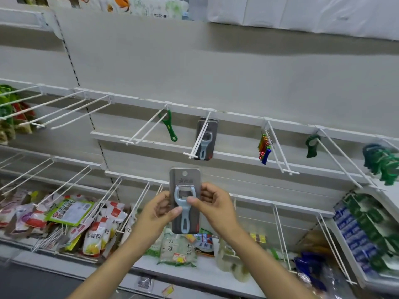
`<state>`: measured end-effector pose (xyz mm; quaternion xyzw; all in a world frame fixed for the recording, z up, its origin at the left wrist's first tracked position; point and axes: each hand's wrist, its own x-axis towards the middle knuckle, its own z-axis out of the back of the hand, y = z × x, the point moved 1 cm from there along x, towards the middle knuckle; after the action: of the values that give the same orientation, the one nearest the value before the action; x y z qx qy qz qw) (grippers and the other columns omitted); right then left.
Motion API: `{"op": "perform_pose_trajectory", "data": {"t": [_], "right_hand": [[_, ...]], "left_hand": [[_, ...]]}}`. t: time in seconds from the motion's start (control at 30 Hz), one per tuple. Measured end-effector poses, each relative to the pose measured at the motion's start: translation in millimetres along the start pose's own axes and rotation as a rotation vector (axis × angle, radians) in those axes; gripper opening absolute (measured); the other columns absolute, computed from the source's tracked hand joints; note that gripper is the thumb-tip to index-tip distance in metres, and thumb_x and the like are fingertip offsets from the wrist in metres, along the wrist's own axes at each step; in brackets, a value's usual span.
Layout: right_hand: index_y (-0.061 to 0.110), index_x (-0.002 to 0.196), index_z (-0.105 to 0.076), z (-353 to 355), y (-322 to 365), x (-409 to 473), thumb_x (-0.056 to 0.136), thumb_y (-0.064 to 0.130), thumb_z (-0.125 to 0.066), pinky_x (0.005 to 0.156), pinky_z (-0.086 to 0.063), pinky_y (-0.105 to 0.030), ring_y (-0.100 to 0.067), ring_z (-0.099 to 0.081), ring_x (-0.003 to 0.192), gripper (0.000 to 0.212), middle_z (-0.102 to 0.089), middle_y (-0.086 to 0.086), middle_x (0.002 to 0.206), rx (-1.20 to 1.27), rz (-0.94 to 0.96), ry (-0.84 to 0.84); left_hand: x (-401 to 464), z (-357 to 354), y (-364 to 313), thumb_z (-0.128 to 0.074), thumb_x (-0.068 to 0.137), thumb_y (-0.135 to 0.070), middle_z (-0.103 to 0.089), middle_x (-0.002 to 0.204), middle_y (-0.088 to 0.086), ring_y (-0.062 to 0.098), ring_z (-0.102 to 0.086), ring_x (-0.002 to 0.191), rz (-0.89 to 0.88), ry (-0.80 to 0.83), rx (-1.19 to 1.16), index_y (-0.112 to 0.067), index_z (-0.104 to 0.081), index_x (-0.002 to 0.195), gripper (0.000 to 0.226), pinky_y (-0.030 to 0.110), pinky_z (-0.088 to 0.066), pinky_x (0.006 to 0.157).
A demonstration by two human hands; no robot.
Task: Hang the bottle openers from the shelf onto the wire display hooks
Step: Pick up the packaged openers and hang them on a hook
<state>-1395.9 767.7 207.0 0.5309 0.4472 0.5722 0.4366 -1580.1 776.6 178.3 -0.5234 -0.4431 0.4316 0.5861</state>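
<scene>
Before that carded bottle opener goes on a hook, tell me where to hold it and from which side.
Hold the carded bottle opener by its two long side edges at mid-height, as the left hand and right hand do now, coming from the left and right. It stands upright, and that grip probably leaves the hang hole at the top free for the wire hook.

Quick tally from my feed: two carded pale-blue bottle openers, one held and one hanging. One loose green bottle opener on the hook to its left. One bunch of multicoloured keyring openers, too bunched to count singly. One dark green grip-shaped opener by itself, plus a cluster of the same sort at far right, too blurry to count. Two hands in frame, left hand and right hand.
</scene>
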Motion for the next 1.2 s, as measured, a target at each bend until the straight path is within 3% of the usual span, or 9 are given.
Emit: {"op": "perform_pose_trajectory", "data": {"t": [0.1,0.2,0.4,0.53,0.77,0.97,1.2], "right_hand": [[0.012,0.104,-0.074,2.0,0.8,2.0,0.087,0.005,-0.075,0.091,-0.060,-0.038,-0.021,-0.074,0.099,0.018,-0.078,-0.005,0.105,-0.022,-0.004,-0.055],[0.013,0.102,-0.075,3.4,0.8,7.6,0.087,0.004,-0.075,0.088,-0.060,-0.034,-0.019,-0.075,0.096,0.017,-0.079,-0.003,0.101,-0.018,-0.019,-0.127],[0.008,0.107,-0.074,7.7,2.0,22.1,0.087,0.006,-0.075,0.087,-0.060,-0.029,-0.017,-0.074,0.097,0.020,-0.079,-0.003,0.102,0.011,-0.018,-0.196],[0.009,0.109,-0.073,7.5,0.7,29.5,0.087,0.006,-0.075,0.088,-0.060,-0.031,-0.015,-0.074,0.097,0.021,-0.079,-0.002,0.102,0.024,-0.014,-0.192],[0.015,0.106,-0.074,8.3,-9.1,40.8,0.087,0.007,-0.075,0.086,-0.061,-0.031,-0.012,-0.074,0.093,0.020,-0.079,0.001,0.099,0.010,-0.026,-0.190],[0.015,0.107,-0.073,16.3,-18.2,62.3,0.089,0.008,-0.073,0.087,-0.060,-0.032,-0.013,-0.073,0.097,0.019,-0.078,0.001,0.102,-0.015,-0.015,-0.175],[0.008,0.097,-0.070,35.3,-28.0,117.1,0.089,0.003,-0.071,0.069,-0.055,-0.017,-0.002,-0.072,0.081,0.009,-0.076,0.001,0.091,-0.074,-0.020,-0.237]], "left_hand": [[-1.6,-6.7,-5.6,-0.071,0.085,-0.018,-0.075,0.114,-0.006,0.014,-0.071,0.107,-0.014,-0.012,0.018,-0.019,-0.063,0.119,0.036,0.029,-0.058,0.089],[-0.8,-8.2,-18.2,-0.071,0.087,-0.024,-0.071,0.114,-0.007,0.002,-0.067,0.104,-0.081,-0.132,0.104,-0.025,-0.060,0.125,0.040,0.021,-0.053,0.086],[16.2,1.3,-60.0,-0.066,0.093,-0.020,-0.071,0.109,-0.005,0.008,-0.065,0.104,-0.249,-0.309,0.146,-0.025,-0.068,0.121,0.028,0.024,-0.054,0.088],[33.4,1.9,-82.4,-0.066,0.095,-0.023,-0.075,0.105,-0.007,0.010,-0.068,0.103,-0.274,-0.298,0.187,-0.025,-0.073,0.112,0.018,0.027,-0.054,0.088],[49.3,-6.4,-94.5,-0.067,0.094,-0.018,-0.077,0.088,-0.012,-0.002,-0.068,0.081,-0.268,-0.270,0.186,-0.023,-0.076,0.092,0.010,0.011,-0.051,0.075],[49.9,-9.6,-100.5,-0.069,0.091,-0.016,-0.078,0.093,-0.005,0.007,-0.072,0.089,-0.275,-0.261,0.135,-0.018,-0.076,0.096,0.009,0.018,-0.056,0.083],[55.3,-7.6,-99.7,-0.072,0.087,-0.017,-0.077,0.089,-0.003,0.009,-0.071,0.086,-0.245,-0.246,0.152,-0.017,-0.076,0.090,0.005,0.020,-0.056,0.083]]}}
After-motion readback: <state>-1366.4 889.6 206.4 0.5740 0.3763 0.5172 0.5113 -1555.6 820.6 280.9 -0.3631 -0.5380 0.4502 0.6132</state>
